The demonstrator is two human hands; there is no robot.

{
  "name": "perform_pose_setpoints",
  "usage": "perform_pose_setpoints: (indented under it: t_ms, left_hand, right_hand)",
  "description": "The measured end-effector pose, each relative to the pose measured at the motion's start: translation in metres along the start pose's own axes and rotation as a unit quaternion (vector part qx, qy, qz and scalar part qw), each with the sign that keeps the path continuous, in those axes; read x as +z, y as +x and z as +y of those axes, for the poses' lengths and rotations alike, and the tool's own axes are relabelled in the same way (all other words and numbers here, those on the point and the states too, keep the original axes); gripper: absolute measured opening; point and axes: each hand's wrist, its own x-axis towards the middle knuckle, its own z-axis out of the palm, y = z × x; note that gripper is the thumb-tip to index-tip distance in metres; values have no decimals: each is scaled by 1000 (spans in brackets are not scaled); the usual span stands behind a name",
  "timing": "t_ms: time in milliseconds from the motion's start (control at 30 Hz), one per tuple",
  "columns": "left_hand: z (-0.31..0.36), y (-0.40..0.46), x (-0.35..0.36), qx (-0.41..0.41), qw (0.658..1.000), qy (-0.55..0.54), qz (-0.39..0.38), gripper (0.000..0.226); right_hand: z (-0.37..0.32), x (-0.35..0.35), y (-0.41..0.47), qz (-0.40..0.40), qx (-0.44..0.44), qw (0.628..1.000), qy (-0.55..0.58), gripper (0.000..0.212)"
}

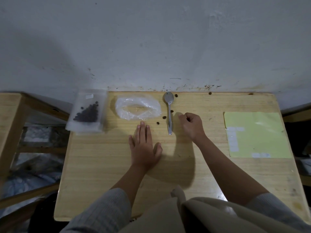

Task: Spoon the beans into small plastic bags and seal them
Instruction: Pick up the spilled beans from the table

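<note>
Head cam, looking down: a person sits at a light wood table [168, 165] pushed against a scuffed white wall [151, 47]. The left hand [143, 148] lies flat, palm down, fingers together and extended, holding nothing, its fingertips just short of a crumpled clear bag [138, 107]. The right hand [191, 126] is curled loosely into a fist just right of the spoon [169, 113], thumb and forefinger pinched together; whether a bean sits in that pinch can't be told.

The spoon rests on the table, bowl toward the wall, handle toward the person, untouched by either hand. A few loose beans [158, 123] are scattered around it: one near the bowl, one beside the handle, two between the spoon and the crumpled bag, another further right by the wall edge. The crumpled bag lies open and looks empty, near the table's far edge, btwn the spoon and a stack of small zip bags [87, 111] at the far left corner, which partly overhangs the edge. The top bag of that stack holds a dark cluster of beans.

At the right side lies a yellow-green sheet [255, 135] w/ pale rectangular patches on it, well apart from both hands. Grey ribbed sleeves [104, 211] cover the forearms near the frame's bottom. A wood frame [11, 132] stands to the left of the table.
</note>
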Motion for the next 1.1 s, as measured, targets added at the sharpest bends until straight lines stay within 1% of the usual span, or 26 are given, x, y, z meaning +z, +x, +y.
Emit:
perform_pose_setpoints:
  t_ms: [67,100,133,200,233,300,367,533,667,733,833,867,1000,1067,1100]
  left_hand:
    - [0,0,0,4,1000,2,-1,80]
    - [0,0,0,4,1000,4,-3,80]
    - [-1,0,0,4,1000,4,-4,80]
    - [0,0,0,5,1000,-1,-6,80]
    - [0,1,0,4,1000,-2,-6,80]
    - [0,1,0,1,1000,-3,-3,80]
    - [0,0,-1,1,1000,-7,2,80]
    - [-1,-1,0,7,1000,-12,5,80]
    - [-1,-2,-1,4,1000,-15,5,81]
    - [-1,-2,-1,5,1000,-12,3,81]
    - [-2,-1,-1,1,1000,-9,-2,81]
    - [-2,-1,-1,-2,1000,-8,-5,81]
    - [0,0,-2,-7,1000,-12,-11,81]
    - [1,0,-2,-7,1000,-13,-9,81]
    - [1,0,-3,-6,1000,-14,-7,81]
  right_hand:
    - [3,1,2,13,-31,998,-45,51]
    - [4,1,4,22,-47,995,-81,48]
    - [4,1,6,30,-65,990,-120,40]
    - [2,1,9,32,-94,978,-185,18]
    - [0,0,10,31,-106,972,-206,18]
    - [-3,1,13,22,-130,964,-232,26]
    - [-7,3,17,3,-152,959,-240,30]
    - [-7,10,28,-39,-156,943,-291,24]
    - [-8,13,29,-33,-145,935,-321,19]
    - [-9,11,25,-37,-141,945,-294,20]
    - [-12,4,20,-38,-81,985,-150,11]
    - [-13,3,18,-36,-52,992,-113,13]
    - [-11,1,8,-46,50,998,7,31]
    - [-7,1,2,-57,74,995,42,34]
    - [-5,1,-1,-60,72,995,46,34]
